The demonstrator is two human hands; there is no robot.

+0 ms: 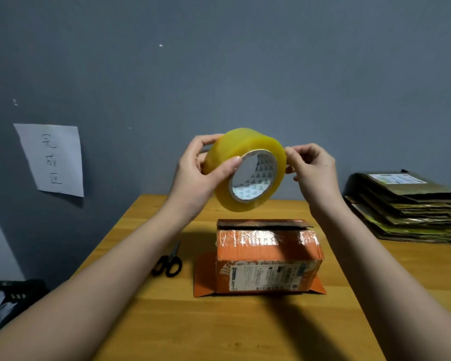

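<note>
From my feed, the left hand's [201, 173] fingers go out of sight behind the far side of the tape roll [248, 144]; only the thumb shows, laid across the near face up to the cardboard core. The right hand [313, 168] has its fingers curled, with the tips together in a pinch at the roll's right rim. I cannot make out whether a loose end of tape sits between them. Both hands are therefore clamped on the roll, holding it in the air above the far end of the orange box [266, 256] and clear of it. The roll stands on edge, tilted, with its open core facing near and slightly right toward me, so its axis runs roughly far to near. Glare on the clear tape across the box top washes out the print there, and the label on its near side is too small to read. The box lies long side left to right on the wooden table [167, 321]. Black scissors [168, 261] lie just left of it, their blades half lost in my left arm's shadow. A stack of flattened cartons [406, 207] is cut off at the right edge, and a handwritten paper sheet [54, 160] hangs on the wall at far left.
</note>
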